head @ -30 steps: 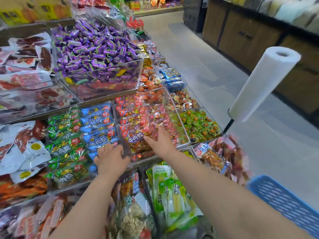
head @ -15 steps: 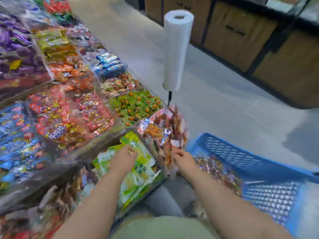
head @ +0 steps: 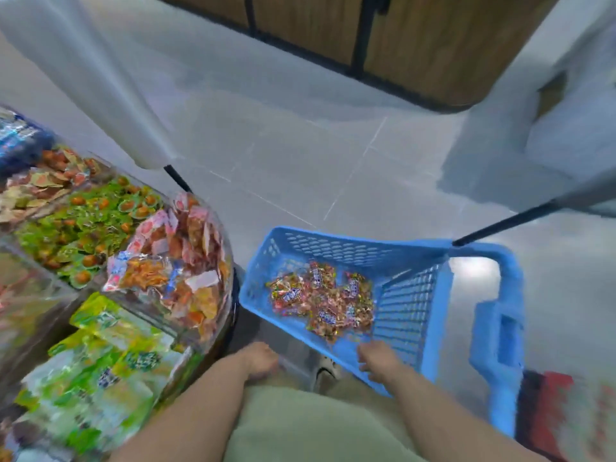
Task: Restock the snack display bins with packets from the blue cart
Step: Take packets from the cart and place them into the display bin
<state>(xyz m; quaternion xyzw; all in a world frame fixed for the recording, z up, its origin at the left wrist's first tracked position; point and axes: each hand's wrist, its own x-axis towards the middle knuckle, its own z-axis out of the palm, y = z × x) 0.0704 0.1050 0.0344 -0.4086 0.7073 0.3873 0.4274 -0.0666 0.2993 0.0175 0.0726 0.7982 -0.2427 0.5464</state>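
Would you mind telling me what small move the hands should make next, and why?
Probably the right hand should reach forward into the blue cart and gather some packets: it hovers at the near rim, apparently empty, and the packets lie just beyond it.

Right hand (head: 378, 360) at the near rim of the blue cart (head: 333, 243), colourful packets (head: 321, 300) inside, left hand (head: 258, 360) alongside.

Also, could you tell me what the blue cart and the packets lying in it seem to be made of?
The blue cart looks like moulded plastic with a dull, even finish: one uniform colour and a lattice of slots through its walls. The packets in it look like thin glossy plastic film, perhaps foil-lined: they crinkle and catch glints, though blur hides detail.
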